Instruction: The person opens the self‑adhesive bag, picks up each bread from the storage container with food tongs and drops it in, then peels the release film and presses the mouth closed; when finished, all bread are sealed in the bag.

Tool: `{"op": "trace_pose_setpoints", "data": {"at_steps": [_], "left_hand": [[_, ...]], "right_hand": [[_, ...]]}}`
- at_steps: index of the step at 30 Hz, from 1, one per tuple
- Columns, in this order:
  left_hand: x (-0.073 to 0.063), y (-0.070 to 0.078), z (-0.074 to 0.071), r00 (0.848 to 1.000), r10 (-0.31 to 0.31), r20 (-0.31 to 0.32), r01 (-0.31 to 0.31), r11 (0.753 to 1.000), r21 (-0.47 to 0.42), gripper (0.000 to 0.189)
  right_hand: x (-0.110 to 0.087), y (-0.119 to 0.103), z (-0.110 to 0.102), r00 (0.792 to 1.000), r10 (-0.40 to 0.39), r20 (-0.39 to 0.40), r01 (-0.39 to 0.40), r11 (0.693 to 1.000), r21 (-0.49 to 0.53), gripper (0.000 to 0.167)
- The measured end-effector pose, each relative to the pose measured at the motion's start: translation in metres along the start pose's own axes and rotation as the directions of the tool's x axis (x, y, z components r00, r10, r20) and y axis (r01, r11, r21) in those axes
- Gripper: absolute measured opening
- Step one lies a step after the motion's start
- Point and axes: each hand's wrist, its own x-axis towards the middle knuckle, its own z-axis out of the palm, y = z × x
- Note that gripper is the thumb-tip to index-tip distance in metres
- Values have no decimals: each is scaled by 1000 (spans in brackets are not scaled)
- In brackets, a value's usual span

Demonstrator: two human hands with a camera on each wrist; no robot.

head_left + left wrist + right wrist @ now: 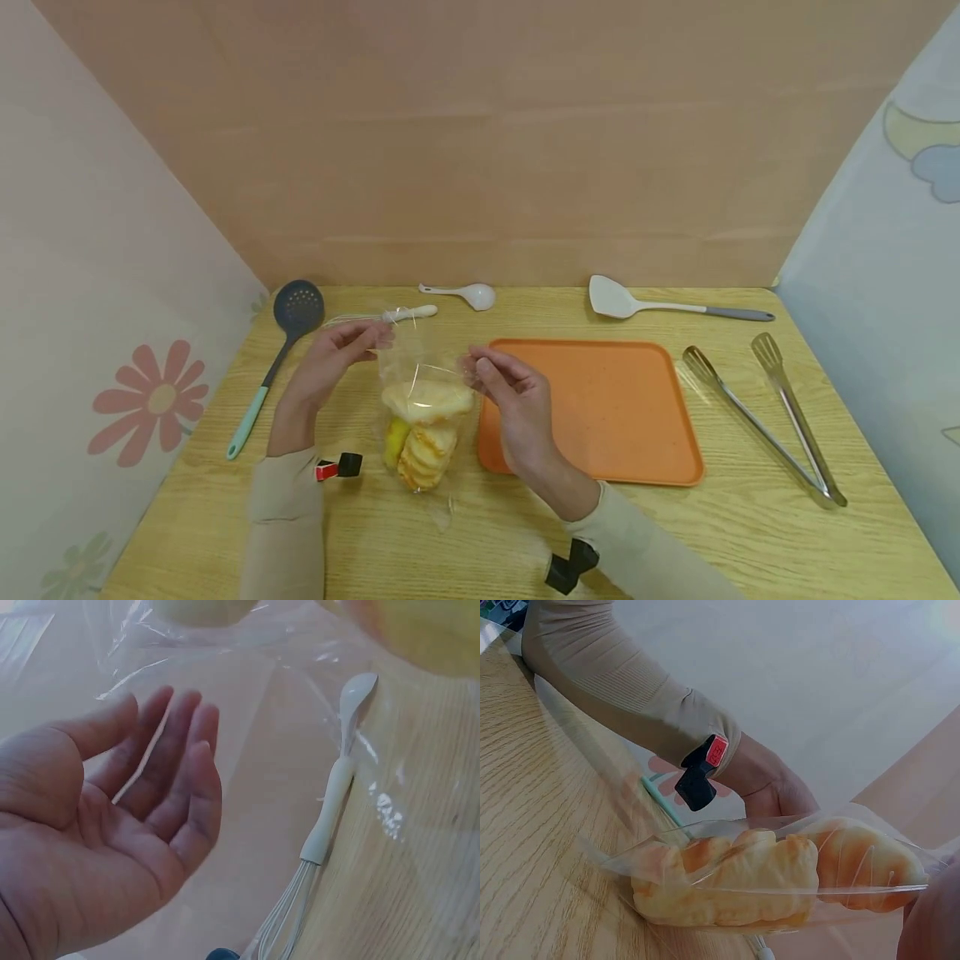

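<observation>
A clear plastic bag [420, 354] hangs above the table between both hands. Inside it are a pale rounded bread piece [427, 402], a ridged golden bread [426, 460] and a yellow-green item [395, 442]. My left hand [322, 367] pinches the bag's upper left edge between thumb and fingertips; the left wrist view shows its fingers [191, 772] bent, with film near the tips. At the upper right edge, my right hand [521, 408] pinches the film. In the right wrist view, the breads [727, 881] lie in the bag, while the right hand is mostly cut off.
An orange tray [592, 408] lies right of the bag. Metal tongs [783, 454] rest farther right. Along the back are a white spatula [613, 298], a white spoon [478, 297] and a whisk [411, 313]. A dark skimmer [298, 308] lies at the left.
</observation>
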Motion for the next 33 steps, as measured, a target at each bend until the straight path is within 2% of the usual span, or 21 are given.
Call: {"op": "trace_pose_setpoints", "data": {"at_steps": [3,8,12,15,19,23,28,33], "left_hand": [[0,-1,1,998,61,34,-59,997,-53,26],[0,-5,-3,991,112,77,-104,990,-96,32],[-2,-10,-11,966,188,177,-167,978,-125,41],[-4,-12,-17,951,209,228,-185,975,-121,38],[-5,-12,-19,963,187,193,-171,980,-99,30],[-4,-11,-17,973,185,141,-169,979,-117,30],[-7,-7,-16,973,215,82,-201,969,-145,27],[-13,-1,-20,968,244,58,-235,964,-127,27]], "right_hand": [[0,0,0,1000,2,-3,-2,1000,-3,27],[1,0,0,1000,2,-6,-2,1000,4,27],[2,0,-1,1000,12,-11,-12,1000,12,23],[3,0,-2,1000,17,-17,-17,1000,15,21],[5,0,-3,999,18,-32,-18,1000,11,21],[8,0,-5,998,26,-57,-27,1000,-13,26],[12,0,-10,996,44,-81,-48,998,-39,44],[18,-1,-15,996,50,-80,-55,997,-57,43]]}}
